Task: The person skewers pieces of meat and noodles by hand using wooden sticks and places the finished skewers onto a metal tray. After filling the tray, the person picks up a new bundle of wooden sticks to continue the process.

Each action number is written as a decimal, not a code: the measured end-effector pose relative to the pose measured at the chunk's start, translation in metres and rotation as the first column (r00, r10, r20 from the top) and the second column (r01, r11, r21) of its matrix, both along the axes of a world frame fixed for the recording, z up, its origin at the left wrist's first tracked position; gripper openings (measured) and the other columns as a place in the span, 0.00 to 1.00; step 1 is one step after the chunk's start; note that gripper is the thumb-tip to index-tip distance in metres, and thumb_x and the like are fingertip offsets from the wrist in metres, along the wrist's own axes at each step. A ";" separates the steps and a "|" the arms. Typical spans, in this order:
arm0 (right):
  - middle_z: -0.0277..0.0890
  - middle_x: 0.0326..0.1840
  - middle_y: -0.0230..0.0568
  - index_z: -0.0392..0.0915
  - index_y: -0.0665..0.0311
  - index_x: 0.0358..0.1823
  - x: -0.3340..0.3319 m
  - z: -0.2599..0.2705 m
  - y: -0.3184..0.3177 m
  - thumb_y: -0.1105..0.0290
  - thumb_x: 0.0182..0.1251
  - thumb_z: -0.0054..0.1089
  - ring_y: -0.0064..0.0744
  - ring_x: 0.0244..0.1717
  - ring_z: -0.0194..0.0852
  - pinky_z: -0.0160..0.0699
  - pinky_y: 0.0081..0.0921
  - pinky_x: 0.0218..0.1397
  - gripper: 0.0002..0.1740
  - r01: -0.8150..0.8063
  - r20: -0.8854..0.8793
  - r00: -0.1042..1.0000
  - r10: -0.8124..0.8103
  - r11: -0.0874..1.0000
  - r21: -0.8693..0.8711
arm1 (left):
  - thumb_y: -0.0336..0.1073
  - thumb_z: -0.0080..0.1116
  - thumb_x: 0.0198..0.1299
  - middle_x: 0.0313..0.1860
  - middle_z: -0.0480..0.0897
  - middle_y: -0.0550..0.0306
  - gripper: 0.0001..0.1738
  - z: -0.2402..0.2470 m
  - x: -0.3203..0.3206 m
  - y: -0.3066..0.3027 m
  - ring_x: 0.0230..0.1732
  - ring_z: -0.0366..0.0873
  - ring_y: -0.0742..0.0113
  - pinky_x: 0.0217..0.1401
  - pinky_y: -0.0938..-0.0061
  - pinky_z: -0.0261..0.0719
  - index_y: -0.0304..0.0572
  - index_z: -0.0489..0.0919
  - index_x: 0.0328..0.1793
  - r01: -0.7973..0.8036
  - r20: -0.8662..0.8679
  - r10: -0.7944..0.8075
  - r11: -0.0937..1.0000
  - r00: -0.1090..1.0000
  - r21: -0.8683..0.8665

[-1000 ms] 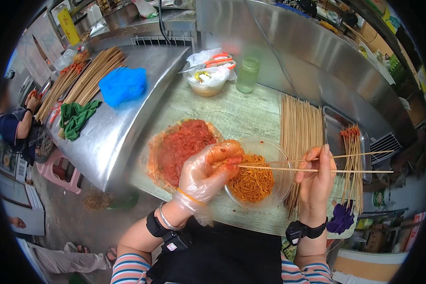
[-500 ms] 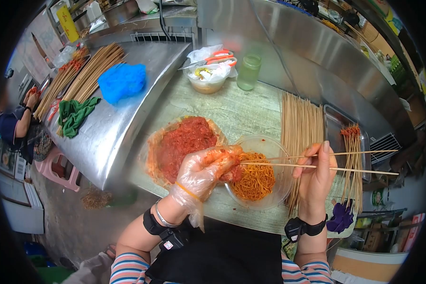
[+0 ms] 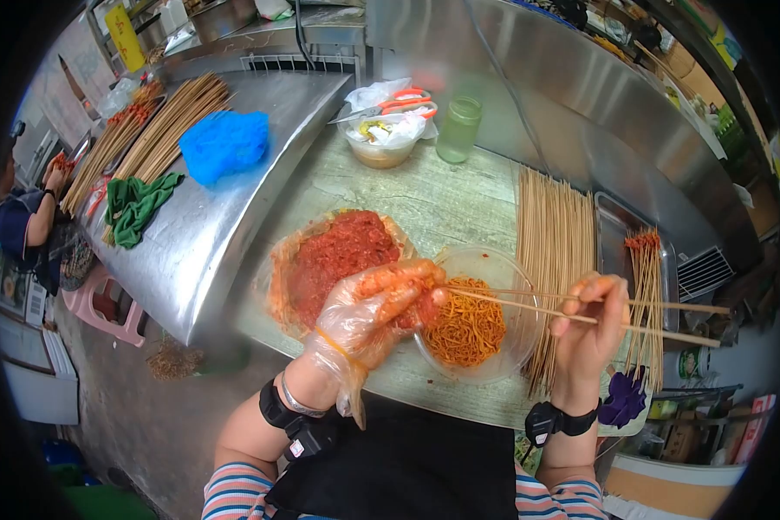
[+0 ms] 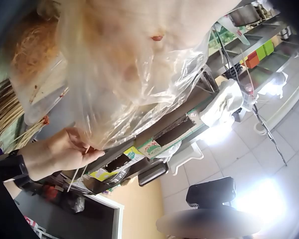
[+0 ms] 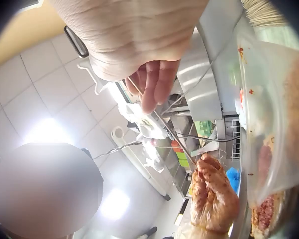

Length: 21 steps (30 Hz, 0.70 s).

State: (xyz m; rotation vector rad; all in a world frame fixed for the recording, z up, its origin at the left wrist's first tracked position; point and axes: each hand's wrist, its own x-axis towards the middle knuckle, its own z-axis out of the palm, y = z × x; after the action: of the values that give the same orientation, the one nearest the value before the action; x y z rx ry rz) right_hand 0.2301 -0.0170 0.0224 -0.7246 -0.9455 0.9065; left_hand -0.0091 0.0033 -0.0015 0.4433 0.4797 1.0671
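Observation:
My left hand [image 3: 364, 308], in a clear plastic glove smeared orange, curls its fingers round a lump of red meat [image 3: 421, 314] at the tips of two thin bamboo skewers [image 3: 663, 332]. The fingers partly hide those tips. With its bare fingers and thumb, my right hand [image 3: 594, 329] grips the skewers farther back, their blunt ends sticking out to the right. In the right wrist view the skewers [image 5: 175, 135] run from the right hand to the gloved fingers. Beneath them sits a clear round bowl [image 3: 522, 338] of orange-red shreds [image 3: 464, 334]. A mound of red minced meat [image 3: 338, 251] lies left of it.
Bare bamboo skewers [image 3: 555, 234] lie in a wide row at the right, beside a metal tray [image 3: 611, 217] and loaded skewers [image 3: 643, 269]. Scissors [image 3: 390, 106] rest on a tub near a green jar [image 3: 459, 130]. A blue bag [image 3: 225, 146] lies on the steel counter [image 3: 277, 156].
My right fingers have shifted on the skewers, and the skewers' blunt ends now slope lower to the right. The left hand still holds the tips with its fingers drawn in closer.

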 end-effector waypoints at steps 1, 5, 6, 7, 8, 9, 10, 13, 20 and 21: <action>0.68 0.26 0.44 0.65 0.67 0.30 0.000 -0.002 -0.004 0.61 0.75 0.31 0.25 0.14 0.68 0.72 0.16 0.13 0.20 0.028 -0.033 0.999 -0.027 0.999 0.032 | 0.28 0.54 0.61 0.51 0.76 0.43 0.18 0.001 0.000 0.000 0.49 0.78 0.58 0.49 0.72 0.81 0.26 0.71 0.55 -0.044 0.042 0.044 0.999 0.998 -0.006; 0.67 0.28 0.45 0.64 0.68 0.31 -0.013 -0.004 -0.019 0.58 0.74 0.33 0.27 0.18 0.70 0.74 0.18 0.15 0.20 -0.016 0.177 0.984 -0.010 0.989 0.145 | 0.28 0.50 0.63 0.53 0.75 0.45 0.17 -0.002 0.001 0.003 0.52 0.76 0.60 0.49 0.74 0.80 0.27 0.69 0.57 -0.092 0.138 0.090 0.996 0.986 0.010; 0.67 0.27 0.47 0.65 0.68 0.31 -0.016 -0.006 -0.021 0.57 0.74 0.35 0.28 0.18 0.71 0.76 0.20 0.16 0.21 -0.009 0.173 0.985 -0.016 0.990 0.143 | 0.28 0.50 0.63 0.53 0.75 0.45 0.17 -0.003 0.001 0.003 0.51 0.76 0.60 0.49 0.73 0.80 0.27 0.69 0.57 -0.098 0.155 0.095 0.995 0.983 0.012; 0.67 0.28 0.47 0.65 0.68 0.32 -0.018 -0.005 -0.023 0.56 0.74 0.35 0.29 0.19 0.71 0.76 0.20 0.17 0.21 -0.009 0.189 0.982 -0.021 0.988 0.155 | 0.27 0.49 0.63 0.53 0.74 0.46 0.17 -0.003 0.002 0.003 0.51 0.76 0.59 0.50 0.73 0.80 0.28 0.69 0.58 -0.105 0.173 0.100 0.994 0.980 0.015; 0.67 0.28 0.48 0.65 0.68 0.32 -0.021 -0.005 -0.024 0.55 0.73 0.35 0.29 0.19 0.71 0.77 0.21 0.17 0.21 -0.010 0.205 0.978 -0.025 0.986 0.167 | 0.27 0.49 0.64 0.53 0.74 0.46 0.17 -0.003 0.003 0.003 0.51 0.76 0.59 0.50 0.72 0.80 0.28 0.69 0.58 -0.112 0.191 0.106 0.994 0.976 0.018; 0.67 0.28 0.48 0.65 0.68 0.32 -0.023 -0.004 -0.025 0.55 0.73 0.35 0.29 0.19 0.72 0.78 0.21 0.17 0.22 -0.013 0.221 0.975 -0.027 0.984 0.180 | 0.27 0.49 0.64 0.53 0.74 0.46 0.17 -0.002 0.004 0.003 0.51 0.76 0.59 0.50 0.72 0.80 0.28 0.69 0.58 -0.125 0.208 0.123 0.992 0.970 -0.002; 0.67 0.28 0.48 0.65 0.68 0.32 -0.024 -0.005 -0.025 0.54 0.73 0.35 0.29 0.19 0.72 0.78 0.22 0.18 0.22 -0.016 0.249 0.968 -0.032 0.981 0.191 | 0.27 0.48 0.64 0.53 0.74 0.46 0.17 0.000 0.004 0.001 0.51 0.76 0.59 0.50 0.72 0.80 0.28 0.69 0.58 -0.141 0.224 0.142 0.990 0.964 -0.022; 0.67 0.29 0.49 0.65 0.68 0.33 -0.028 -0.010 -0.027 0.52 0.72 0.36 0.30 0.20 0.72 0.80 0.23 0.18 0.24 -0.024 0.312 0.949 -0.052 0.972 0.235 | 0.27 0.48 0.64 0.53 0.74 0.46 0.17 -0.003 0.005 0.001 0.51 0.76 0.59 0.51 0.71 0.80 0.29 0.69 0.58 -0.150 0.265 0.166 0.986 0.950 -0.077; 0.67 0.30 0.49 0.67 0.69 0.31 -0.032 -0.010 -0.030 0.49 0.71 0.36 0.30 0.20 0.74 0.82 0.24 0.19 0.27 -0.015 0.394 0.913 -0.101 0.959 0.281 | 0.28 0.49 0.64 0.53 0.74 0.46 0.17 -0.008 0.005 0.000 0.52 0.76 0.59 0.52 0.70 0.80 0.31 0.69 0.58 -0.178 0.276 0.188 0.982 0.943 -0.064; 0.68 0.30 0.49 0.68 0.69 0.31 -0.032 -0.010 -0.030 0.49 0.71 0.36 0.30 0.20 0.74 0.82 0.24 0.18 0.27 -0.020 0.411 0.906 -0.101 0.960 0.279 | 0.28 0.49 0.64 0.53 0.74 0.46 0.16 -0.008 0.006 0.000 0.52 0.76 0.59 0.52 0.71 0.80 0.31 0.69 0.58 -0.184 0.270 0.191 0.982 0.944 -0.052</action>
State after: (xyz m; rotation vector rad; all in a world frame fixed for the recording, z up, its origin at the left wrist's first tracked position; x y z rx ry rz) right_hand 0.1982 -0.0473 0.0129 -0.7069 -1.4071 0.5672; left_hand -0.0035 0.0029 -0.0097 0.2236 0.2923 1.2839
